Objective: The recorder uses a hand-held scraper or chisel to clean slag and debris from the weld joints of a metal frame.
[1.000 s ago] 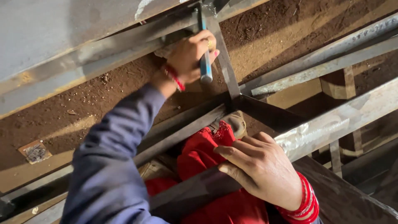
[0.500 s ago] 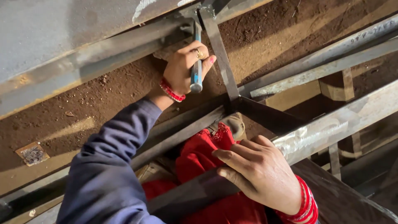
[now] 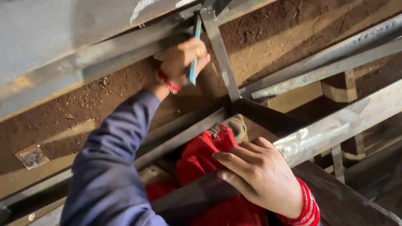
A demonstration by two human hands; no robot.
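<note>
Two hands were at work on a metal frame (image 3: 322, 138) above the dirt floor (image 3: 268, 54). The left hand (image 3: 182, 62) was closed around a thin blue tool (image 3: 193, 62), its long axis running nearly upright toward the frame's upper joint, directly above the hand. The right hand (image 3: 261, 175), fingers spread, pressed flat on a lower bar, well apart. The tool's tip was hard to make out.

Warm, low sunlight streaks the soil (image 3: 104, 104); frame bars (image 3: 318, 138) glare slightly; foreground sleeve (image 3: 109, 175) soft, shadowed.
</note>
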